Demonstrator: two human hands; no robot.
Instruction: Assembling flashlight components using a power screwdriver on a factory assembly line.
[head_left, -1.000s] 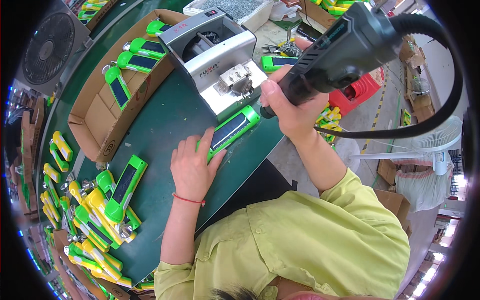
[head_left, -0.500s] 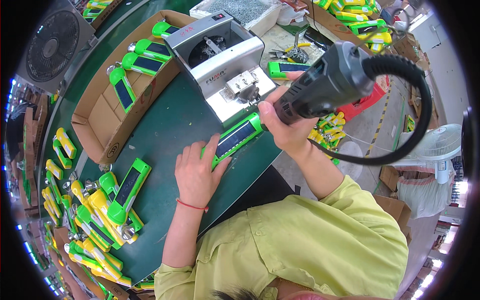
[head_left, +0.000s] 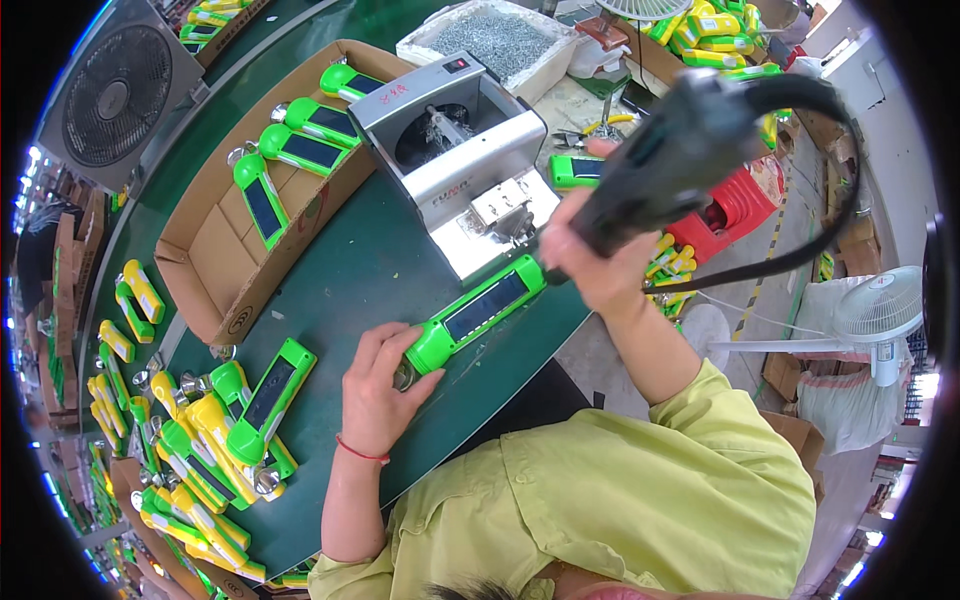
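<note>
My left hand (head_left: 378, 388) grips the lower-left end of a green flashlight (head_left: 487, 306), thumb and fingers around its head. The flashlight lies slantwise near the table's front edge, its dark solar panel facing up. In my right hand (head_left: 603, 268) is a dark electric screwdriver (head_left: 660, 170), blurred by motion, with a thick black cable (head_left: 848, 200). Its lower tip is close to the flashlight's upper-right end; whether they touch I cannot tell. Just beyond the flashlight stands a silver screw feeder (head_left: 450, 185).
A cardboard tray (head_left: 205, 265) with several green flashlights lies left of the feeder. More green and yellow flashlights (head_left: 215, 430) are piled at the left. Behind the feeder is a white foam box of screws (head_left: 490, 42). Pliers (head_left: 600, 128) and a red bin (head_left: 735, 210) are to the right.
My left hand has slid back along the flashlight to its lower-left end, uncovering more of the panel. The screwdriver has moved up and blurred. The whole view has shifted slightly.
</note>
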